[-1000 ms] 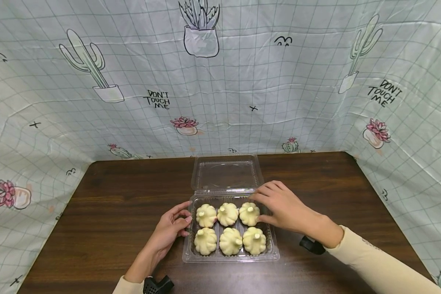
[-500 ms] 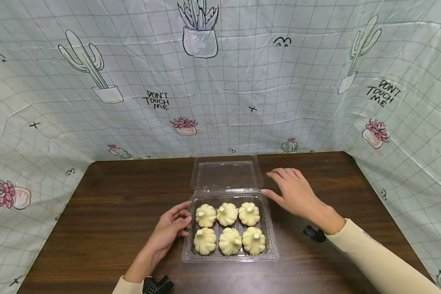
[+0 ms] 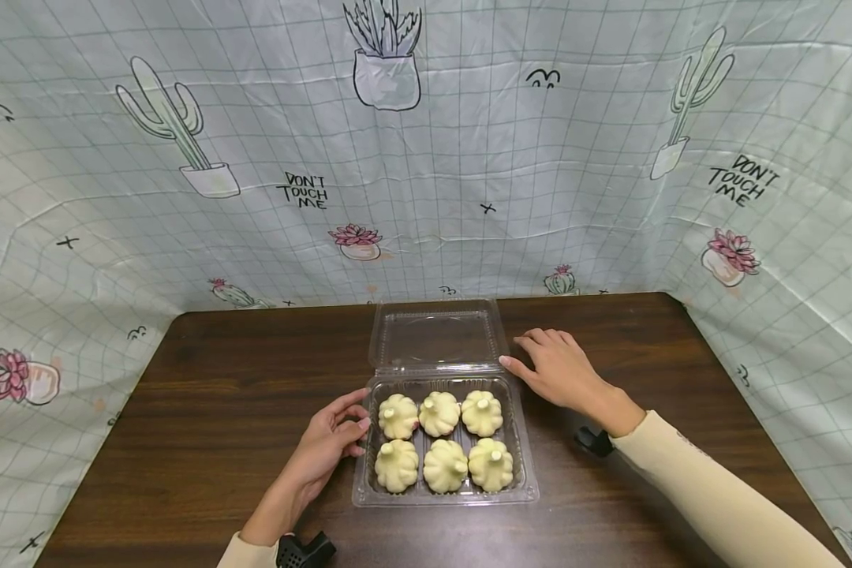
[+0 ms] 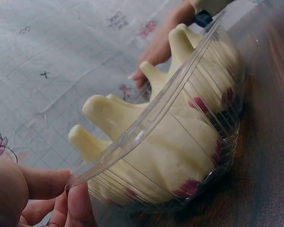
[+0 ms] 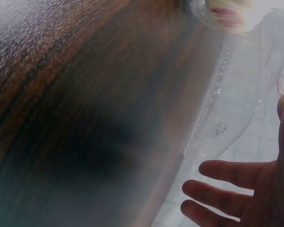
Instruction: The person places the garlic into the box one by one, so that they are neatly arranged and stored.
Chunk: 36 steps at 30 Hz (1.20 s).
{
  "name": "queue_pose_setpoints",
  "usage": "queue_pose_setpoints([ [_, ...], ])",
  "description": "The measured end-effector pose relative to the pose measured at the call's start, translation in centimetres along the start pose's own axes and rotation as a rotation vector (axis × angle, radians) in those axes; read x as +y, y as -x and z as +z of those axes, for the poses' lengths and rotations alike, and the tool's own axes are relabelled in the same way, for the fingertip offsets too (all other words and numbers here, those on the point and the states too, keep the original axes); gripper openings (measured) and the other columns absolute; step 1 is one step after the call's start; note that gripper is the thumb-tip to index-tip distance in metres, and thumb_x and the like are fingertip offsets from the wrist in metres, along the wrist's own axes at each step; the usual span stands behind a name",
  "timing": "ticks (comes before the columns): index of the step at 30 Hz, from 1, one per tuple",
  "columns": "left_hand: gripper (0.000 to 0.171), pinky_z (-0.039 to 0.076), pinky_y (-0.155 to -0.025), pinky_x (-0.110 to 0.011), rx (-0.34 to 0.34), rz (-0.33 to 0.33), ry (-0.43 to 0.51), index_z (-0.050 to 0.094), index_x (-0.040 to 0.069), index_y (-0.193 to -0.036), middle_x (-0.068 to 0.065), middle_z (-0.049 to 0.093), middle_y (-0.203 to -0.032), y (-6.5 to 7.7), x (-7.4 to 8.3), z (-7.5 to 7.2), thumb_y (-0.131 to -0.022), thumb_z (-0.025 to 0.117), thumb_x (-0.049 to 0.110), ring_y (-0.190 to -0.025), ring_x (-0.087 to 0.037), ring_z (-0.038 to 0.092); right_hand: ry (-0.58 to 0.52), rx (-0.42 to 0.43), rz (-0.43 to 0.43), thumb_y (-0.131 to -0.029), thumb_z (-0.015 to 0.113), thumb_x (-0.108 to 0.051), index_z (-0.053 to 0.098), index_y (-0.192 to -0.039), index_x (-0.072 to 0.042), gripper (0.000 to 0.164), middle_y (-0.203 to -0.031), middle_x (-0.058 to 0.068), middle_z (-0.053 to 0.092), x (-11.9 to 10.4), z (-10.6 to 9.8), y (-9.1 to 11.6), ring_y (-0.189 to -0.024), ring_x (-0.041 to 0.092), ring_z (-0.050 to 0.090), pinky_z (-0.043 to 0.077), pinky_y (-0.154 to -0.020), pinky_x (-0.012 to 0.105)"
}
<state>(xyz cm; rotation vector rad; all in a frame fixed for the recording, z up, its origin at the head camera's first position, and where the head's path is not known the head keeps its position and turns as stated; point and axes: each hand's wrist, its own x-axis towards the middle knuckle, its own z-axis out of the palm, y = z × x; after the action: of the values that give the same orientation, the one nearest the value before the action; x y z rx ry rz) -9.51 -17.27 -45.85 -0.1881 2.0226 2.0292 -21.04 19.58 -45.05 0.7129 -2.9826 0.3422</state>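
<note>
A clear plastic clamshell container (image 3: 446,500) lies on the table with several pale garlic bulbs (image 3: 445,467) in two rows inside. Stubby stems stick up from the bulbs, and the left wrist view shows magenta patches near their bases (image 4: 187,188). My left hand (image 3: 324,436) pinches the container's left rim (image 4: 132,145) between thumb and finger. Behind the bulbs, the hinged lid (image 3: 436,339) is folded back. Beside the lid's right edge is my right hand (image 3: 557,371), fingers loosely extended, thumb tip right at the hinge corner. In the right wrist view its fingers (image 5: 222,196) are spread and hold nothing.
The dark wooden table (image 3: 255,371) extends to both sides of the container. A pale gridded curtain (image 3: 426,158) with cactus prints hangs behind the table and along both sides.
My right hand has moved from the back right garlic bulb toward the back and right, off the container, then slightly left beside the lid. My left hand has stayed at the rim.
</note>
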Motion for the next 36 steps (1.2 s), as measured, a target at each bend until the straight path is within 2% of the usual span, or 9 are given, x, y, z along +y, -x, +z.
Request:
queue_pose_setpoints([
  [8,0.055,0.053,-0.066,-0.020,-0.005,0.002,0.008,0.043,-0.002,-0.157,-0.006,0.054,-0.112,-0.1,0.1,0.2,-0.104,0.056,-0.006,-0.080,-0.007,0.054,-0.002,0.002,-0.020,-0.108,0.056,-0.049,0.062,-0.144,0.001,0.062,-0.141,0.025,0.061,0.1,1.0,-0.5,-0.132,0.046,0.054,0.038,-0.113,0.064],
  [20,0.054,0.054,-0.065,-0.020,0.002,0.013,-0.006,0.044,-0.004,-0.156,-0.007,0.054,-0.112,-0.2,0.0,0.4,-0.104,0.056,-0.005,-0.081,-0.008,0.054,-0.013,0.023,-0.034,-0.107,0.059,-0.049,0.060,-0.148,0.000,0.064,-0.143,0.025,0.059,0.0,1.1,-0.4,-0.132,0.047,0.054,0.038,-0.113,0.065],
  [29,0.054,0.054,-0.065,-0.020,0.004,0.000,0.006,0.044,-0.003,-0.156,-0.005,0.054,-0.111,-0.2,0.0,0.3,-0.103,0.057,-0.006,-0.081,-0.007,0.054,-0.036,0.094,-0.047,-0.104,0.065,-0.046,0.058,-0.148,0.001,0.065,-0.142,0.023,0.059,-0.2,1.1,-0.2,-0.131,0.046,0.055,0.040,-0.111,0.065],
  [36,0.054,0.054,-0.065,-0.019,-0.013,0.034,-0.004,0.042,-0.006,-0.156,-0.005,0.054,-0.111,-0.2,-0.1,0.2,-0.104,0.057,-0.004,-0.081,-0.006,0.054,-0.090,0.226,-0.063,-0.097,0.077,-0.041,0.060,-0.144,0.005,0.068,-0.142,0.023,0.058,-0.3,1.2,0.0,-0.131,0.045,0.053,0.042,-0.109,0.063],
])
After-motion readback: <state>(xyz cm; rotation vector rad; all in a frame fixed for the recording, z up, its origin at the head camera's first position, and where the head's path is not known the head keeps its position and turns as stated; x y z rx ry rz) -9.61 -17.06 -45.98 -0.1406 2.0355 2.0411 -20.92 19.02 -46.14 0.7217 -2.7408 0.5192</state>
